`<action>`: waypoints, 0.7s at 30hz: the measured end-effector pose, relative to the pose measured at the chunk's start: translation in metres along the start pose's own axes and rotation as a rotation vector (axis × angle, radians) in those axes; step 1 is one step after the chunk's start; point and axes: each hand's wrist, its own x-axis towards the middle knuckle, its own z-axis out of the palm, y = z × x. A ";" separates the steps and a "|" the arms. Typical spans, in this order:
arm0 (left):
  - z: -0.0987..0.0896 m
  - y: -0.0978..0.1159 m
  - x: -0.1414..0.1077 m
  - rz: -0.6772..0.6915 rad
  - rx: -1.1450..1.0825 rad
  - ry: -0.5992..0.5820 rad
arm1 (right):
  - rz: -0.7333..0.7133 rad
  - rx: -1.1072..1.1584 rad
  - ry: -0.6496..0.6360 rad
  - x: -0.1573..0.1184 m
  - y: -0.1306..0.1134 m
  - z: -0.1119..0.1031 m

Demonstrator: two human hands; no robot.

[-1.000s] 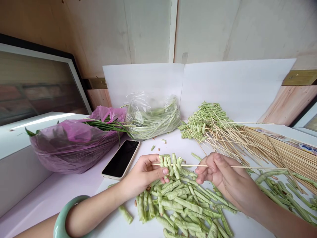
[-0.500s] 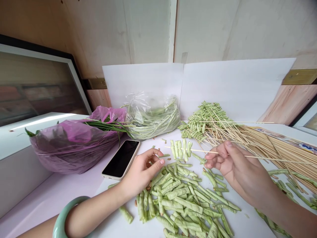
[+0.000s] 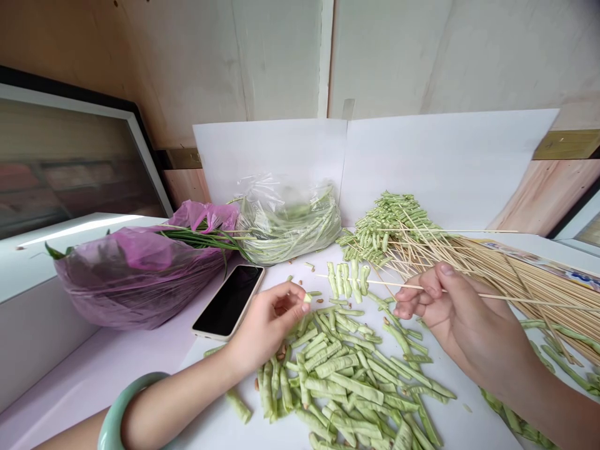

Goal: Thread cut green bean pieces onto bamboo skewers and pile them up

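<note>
My right hand (image 3: pixel 462 325) pinches a thin bamboo skewer (image 3: pixel 385 284), held level above the table with its tip to the left. Several short pieces of green bean (image 3: pixel 347 279) are threaded crosswise near that tip. To the left of the tip, my left hand (image 3: pixel 272 315) is closed, with a small green bean piece (image 3: pixel 307 297) showing at the thumb and fingertip. The rest of that piece is hidden by the fingers. Under and between my hands spreads a loose pile of cut green beans (image 3: pixel 347 381) on a white surface.
A phone (image 3: pixel 228 301) lies left of my left hand. Behind it are a purple bag (image 3: pixel 140 281) of greens and a clear bag (image 3: pixel 290 231) of long beans. Loaded bean skewers (image 3: pixel 391 219) are heaped at the back right, beside many bare skewers (image 3: pixel 529 275).
A bean piece now shows between my left thumb and finger, which were apart before. My right hand has moved slightly right with the loaded skewer.
</note>
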 end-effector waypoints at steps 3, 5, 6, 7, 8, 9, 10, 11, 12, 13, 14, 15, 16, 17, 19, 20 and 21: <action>0.000 -0.002 0.003 -0.082 -0.243 0.093 | -0.002 -0.017 -0.037 -0.003 0.001 -0.001; 0.000 -0.001 0.004 -0.111 -0.356 0.107 | 0.000 -0.022 -0.086 -0.006 0.004 -0.002; 0.000 -0.001 0.004 -0.118 -0.396 0.109 | -0.002 -0.022 -0.111 -0.008 0.005 -0.003; 0.001 0.000 0.004 -0.125 -0.426 0.108 | -0.006 -0.024 -0.138 -0.009 0.006 -0.003; 0.001 0.001 0.004 -0.130 -0.450 0.108 | -0.012 -0.028 -0.160 -0.011 0.007 -0.004; 0.001 0.001 0.003 -0.132 -0.471 0.106 | -0.018 -0.036 -0.178 -0.012 0.007 -0.003; 0.002 0.001 0.003 -0.131 -0.490 0.103 | -0.022 -0.046 -0.192 -0.012 0.007 -0.003; 0.002 0.001 0.003 -0.130 -0.507 0.099 | -0.025 -0.058 -0.204 -0.012 0.006 -0.002; 0.002 0.001 0.002 -0.127 -0.523 0.095 | -0.028 -0.069 -0.210 -0.012 0.005 -0.002; 0.002 0.001 0.002 -0.126 -0.537 0.092 | -0.033 -0.078 -0.214 -0.012 0.005 -0.001; 0.003 0.000 0.002 -0.127 -0.549 0.089 | -0.033 -0.086 -0.218 -0.013 0.004 -0.001; 0.003 0.000 0.002 -0.129 -0.560 0.086 | -0.034 -0.090 -0.221 -0.013 0.005 -0.002; 0.003 0.000 0.002 -0.132 -0.569 0.084 | -0.036 -0.086 -0.222 -0.013 0.006 -0.002; 0.003 0.000 0.002 -0.132 -0.576 0.082 | -0.039 -0.078 -0.221 -0.014 0.007 -0.004; 0.003 0.000 0.002 -0.128 -0.583 0.080 | -0.042 -0.059 -0.224 -0.016 0.011 -0.006; 0.003 0.000 0.002 -0.128 -0.584 0.079 | -0.044 -0.051 -0.226 -0.016 0.012 -0.008; 0.003 0.000 0.003 -0.130 -0.585 0.077 | -0.046 -0.048 -0.228 -0.017 0.014 -0.008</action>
